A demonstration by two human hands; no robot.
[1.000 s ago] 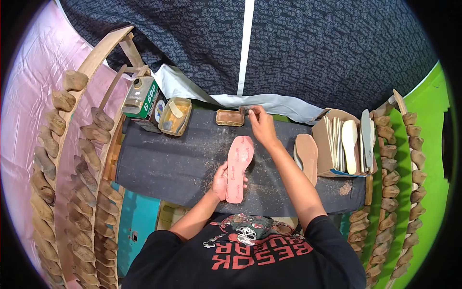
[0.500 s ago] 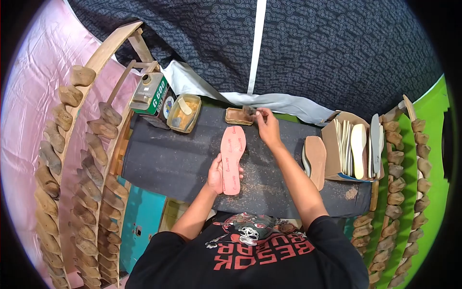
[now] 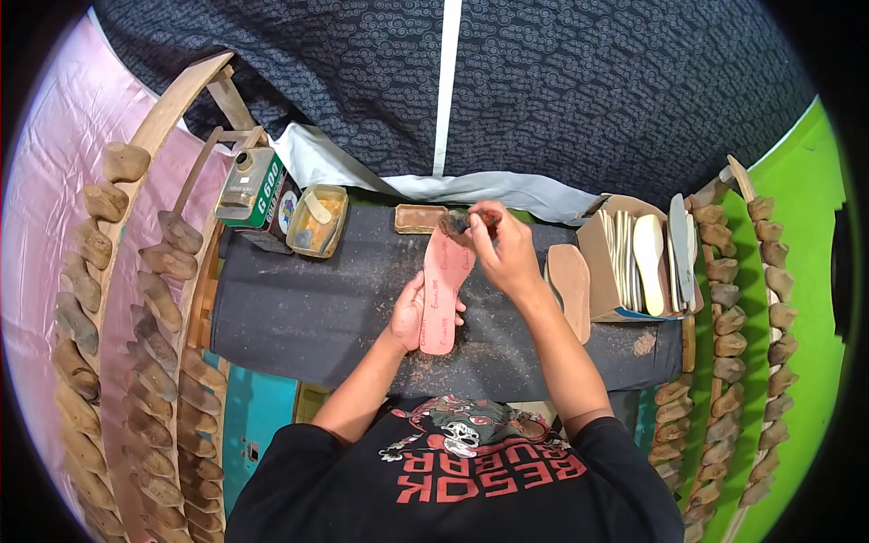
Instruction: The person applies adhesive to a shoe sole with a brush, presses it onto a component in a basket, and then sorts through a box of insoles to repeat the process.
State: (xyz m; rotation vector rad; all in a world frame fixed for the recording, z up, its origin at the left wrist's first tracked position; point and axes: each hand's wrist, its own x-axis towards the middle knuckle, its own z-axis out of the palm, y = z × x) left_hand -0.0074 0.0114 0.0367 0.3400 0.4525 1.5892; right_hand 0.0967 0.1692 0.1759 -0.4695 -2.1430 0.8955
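My left hand supports a pink shoe insole printed with repeated lettering, its fingers wrapped behind the narrow end. In my right hand is a small dark-bristled brush, its handle mostly covered by the fingers. The bristles overlap the broad far end of the insole. Just beyond that end sits a shallow brown tray on the dark cloth-covered table.
Left at the back stand a green G 600 can and a tub with a spatula. To the right are a brown insole and a cardboard box of insoles. Racks of wooden shoe lasts flank both sides.
My right hand has brought the brush from the tray to the insole's broad end. The insole is tilted slightly to the right, and the whole view has shifted a little.
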